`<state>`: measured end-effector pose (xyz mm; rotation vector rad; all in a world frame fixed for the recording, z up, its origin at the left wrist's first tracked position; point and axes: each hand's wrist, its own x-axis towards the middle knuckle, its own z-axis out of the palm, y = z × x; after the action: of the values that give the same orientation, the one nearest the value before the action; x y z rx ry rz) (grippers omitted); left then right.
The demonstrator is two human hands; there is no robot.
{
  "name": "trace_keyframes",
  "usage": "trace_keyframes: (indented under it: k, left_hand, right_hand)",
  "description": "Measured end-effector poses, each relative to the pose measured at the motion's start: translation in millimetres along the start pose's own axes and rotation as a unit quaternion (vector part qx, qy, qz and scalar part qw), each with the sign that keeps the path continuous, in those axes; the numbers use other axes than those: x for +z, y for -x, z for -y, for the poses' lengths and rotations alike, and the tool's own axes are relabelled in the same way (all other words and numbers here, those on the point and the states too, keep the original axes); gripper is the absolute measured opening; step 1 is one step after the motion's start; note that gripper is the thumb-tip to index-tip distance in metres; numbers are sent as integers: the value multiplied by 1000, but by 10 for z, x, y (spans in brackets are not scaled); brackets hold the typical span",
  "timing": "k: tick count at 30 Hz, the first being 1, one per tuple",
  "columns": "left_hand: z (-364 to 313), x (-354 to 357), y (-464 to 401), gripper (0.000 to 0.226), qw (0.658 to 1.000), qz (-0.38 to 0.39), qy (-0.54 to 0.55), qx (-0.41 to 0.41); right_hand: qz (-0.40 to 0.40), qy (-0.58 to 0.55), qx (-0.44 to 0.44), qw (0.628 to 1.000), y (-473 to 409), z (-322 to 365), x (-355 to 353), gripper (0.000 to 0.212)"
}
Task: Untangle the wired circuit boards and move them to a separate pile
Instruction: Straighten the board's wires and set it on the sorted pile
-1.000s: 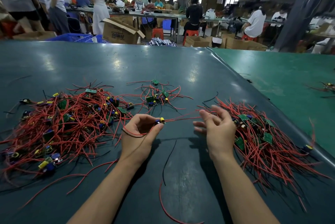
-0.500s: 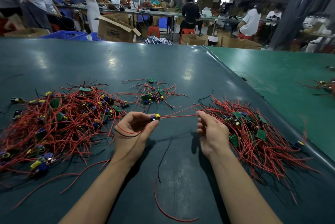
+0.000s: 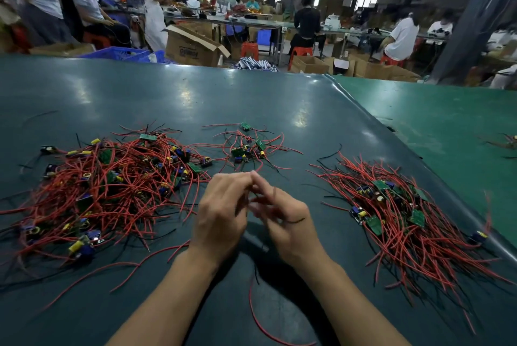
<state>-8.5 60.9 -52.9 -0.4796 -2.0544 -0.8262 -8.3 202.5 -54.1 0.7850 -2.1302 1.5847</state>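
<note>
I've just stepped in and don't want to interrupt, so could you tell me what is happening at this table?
A person is sorting wired circuit boards on a dark green table. The left hand and right hand are brought together in the middle, fingers working on wires between them, though motion blur hides the exact grip. A large tangled pile lies to the left, a small cluster behind the hands, and a neater pile to the right.
</note>
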Motion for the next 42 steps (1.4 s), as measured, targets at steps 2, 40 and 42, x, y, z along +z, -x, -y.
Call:
trace_keyframes:
  k: [2,40,42]
  left_hand:
    - [-49,4,-15,31,998,-21,44,-27]
    - [-2,20,-30,30,998,43,-34,42]
    - [-6,31,-19,30,997,54,-30,45]
  right_hand:
    - [-73,-149,86,982,-18,59,-15,28]
    - [-151,-209,284,923,-105,149,-247,16]
    - [-171,-229,295,912,-115,145,-261,21]
